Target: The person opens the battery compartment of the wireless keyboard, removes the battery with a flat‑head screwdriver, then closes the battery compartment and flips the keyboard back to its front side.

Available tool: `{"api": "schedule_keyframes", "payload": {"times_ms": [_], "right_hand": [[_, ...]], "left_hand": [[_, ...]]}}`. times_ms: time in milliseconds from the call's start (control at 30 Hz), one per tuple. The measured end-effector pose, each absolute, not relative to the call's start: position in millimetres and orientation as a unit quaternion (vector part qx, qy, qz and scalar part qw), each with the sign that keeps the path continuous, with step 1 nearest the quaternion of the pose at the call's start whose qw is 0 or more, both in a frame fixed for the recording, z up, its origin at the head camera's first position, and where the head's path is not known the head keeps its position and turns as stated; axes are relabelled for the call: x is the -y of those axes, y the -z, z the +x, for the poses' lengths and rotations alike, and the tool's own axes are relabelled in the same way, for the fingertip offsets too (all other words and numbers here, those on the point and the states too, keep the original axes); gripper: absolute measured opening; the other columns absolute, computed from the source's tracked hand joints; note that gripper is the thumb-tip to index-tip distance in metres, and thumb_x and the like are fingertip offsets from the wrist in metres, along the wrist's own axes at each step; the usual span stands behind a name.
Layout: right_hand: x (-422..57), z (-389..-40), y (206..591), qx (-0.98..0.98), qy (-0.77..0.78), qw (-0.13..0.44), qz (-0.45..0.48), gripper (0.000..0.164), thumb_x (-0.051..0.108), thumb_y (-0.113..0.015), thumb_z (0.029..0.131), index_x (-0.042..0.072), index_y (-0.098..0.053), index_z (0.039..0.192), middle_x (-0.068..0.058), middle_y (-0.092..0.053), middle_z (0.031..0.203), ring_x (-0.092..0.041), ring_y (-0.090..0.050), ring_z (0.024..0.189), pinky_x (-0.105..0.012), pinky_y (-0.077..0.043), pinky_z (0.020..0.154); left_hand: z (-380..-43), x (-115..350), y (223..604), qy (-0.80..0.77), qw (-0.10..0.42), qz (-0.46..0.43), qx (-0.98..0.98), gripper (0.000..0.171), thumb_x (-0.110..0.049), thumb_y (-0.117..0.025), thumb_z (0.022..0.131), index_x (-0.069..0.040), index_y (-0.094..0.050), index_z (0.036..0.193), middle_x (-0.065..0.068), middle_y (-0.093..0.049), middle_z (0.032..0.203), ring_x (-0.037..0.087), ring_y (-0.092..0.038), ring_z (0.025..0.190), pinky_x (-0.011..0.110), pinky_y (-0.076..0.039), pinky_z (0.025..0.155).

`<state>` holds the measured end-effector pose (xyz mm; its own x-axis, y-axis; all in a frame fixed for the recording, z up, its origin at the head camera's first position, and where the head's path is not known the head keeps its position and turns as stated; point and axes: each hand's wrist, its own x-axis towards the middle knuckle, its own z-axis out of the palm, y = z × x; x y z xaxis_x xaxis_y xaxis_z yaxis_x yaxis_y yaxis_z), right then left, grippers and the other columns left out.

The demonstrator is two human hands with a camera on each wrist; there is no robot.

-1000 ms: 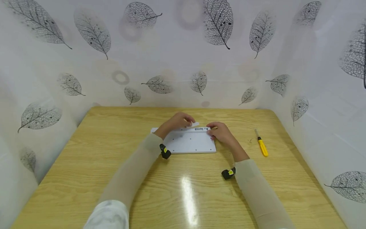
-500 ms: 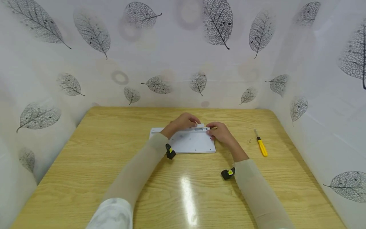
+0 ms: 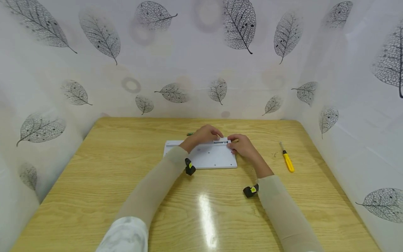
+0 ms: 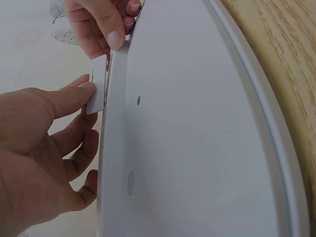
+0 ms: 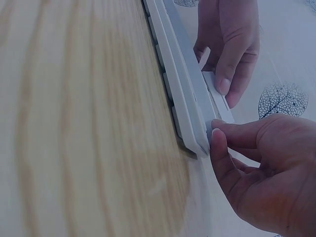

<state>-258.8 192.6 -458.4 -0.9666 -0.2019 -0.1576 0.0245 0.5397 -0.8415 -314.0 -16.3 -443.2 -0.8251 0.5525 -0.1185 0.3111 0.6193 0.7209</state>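
Observation:
A white keyboard [image 3: 214, 157] lies face down on the table; its keys [image 5: 165, 81] show along the underside in the right wrist view. My left hand [image 3: 206, 134] is at the far edge, pinching a small flat white battery cover [image 4: 98, 84] between thumb and fingers. The cover sits right at the slot of the battery compartment [image 3: 220, 142], overlapping the thick rear ridge [image 4: 113, 94]. With thumb and index finger my right hand [image 3: 245, 145] grips the keyboard's far right corner, close beside the cover.
A screwdriver [image 3: 288, 161] with a yellow handle lies on the wooden table [image 3: 110, 182] to the right. Behind the left wrist a small green thing [image 3: 190, 133] peeks out. Leaf-patterned curtains [image 3: 189, 70] enclose the table's back and sides.
My left hand has moved to the right with the battery cover, bringing it beside the right fingers over the compartment. The green thing has come into view behind the left wrist. My right hand stays put.

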Motion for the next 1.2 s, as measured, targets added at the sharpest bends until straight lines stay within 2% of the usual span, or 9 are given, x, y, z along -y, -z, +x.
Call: {"api": "schedule_keyframes", "payload": {"times_ms": [367, 767, 1033, 1200], "right_hand": [[-193.1, -259.5, 459.7, -0.871, 0.474, 0.113, -0.053, 0.031, 0.011, -0.063, 0.099, 0.001, -0.062, 0.129, -0.018, -0.062, 0.113, -0.015, -0.057, 0.065, -0.025, -0.051, 0.061], [-192.7, -260.3, 458.8, -0.874, 0.470, 0.118, -0.045, 0.034, 0.012, -0.062, 0.100, 0.002, -0.061, 0.133, -0.018, -0.060, 0.122, -0.015, -0.058, 0.067, -0.025, -0.050, 0.062], [-192.9, -259.4, 457.9, -0.868, 0.479, 0.125, -0.045, 0.036, 0.012, -0.062, 0.100, 0.001, -0.060, 0.133, -0.019, -0.062, 0.119, -0.015, -0.059, 0.067, -0.025, -0.051, 0.062], [-192.7, -258.3, 457.0, -0.868, 0.477, 0.125, -0.049, 0.035, 0.011, -0.061, 0.100, -0.001, -0.059, 0.134, -0.020, -0.061, 0.121, -0.014, -0.058, 0.067, -0.025, -0.051, 0.062]], "left_hand": [[-306.3, 12.4, 440.9, -0.352, 0.177, 0.239, -0.888, 0.022, -0.013, -0.060, 0.101, -0.013, -0.076, 0.116, 0.004, -0.071, 0.126, 0.019, -0.062, 0.115, 0.038, -0.048, 0.100], [-307.8, 9.6, 445.2, -0.365, 0.179, 0.216, -0.888, 0.020, -0.016, -0.061, 0.101, -0.015, -0.076, 0.115, 0.003, -0.070, 0.127, 0.018, -0.060, 0.107, 0.038, -0.047, 0.097], [-307.1, 9.9, 443.5, -0.368, 0.182, 0.223, -0.884, 0.021, -0.014, -0.061, 0.101, -0.012, -0.076, 0.115, 0.004, -0.071, 0.126, 0.018, -0.060, 0.108, 0.038, -0.047, 0.098], [-307.4, 10.4, 443.1, -0.364, 0.181, 0.228, -0.885, 0.022, -0.014, -0.060, 0.101, -0.013, -0.076, 0.116, 0.004, -0.071, 0.127, 0.020, -0.061, 0.115, 0.039, -0.047, 0.101]]}}
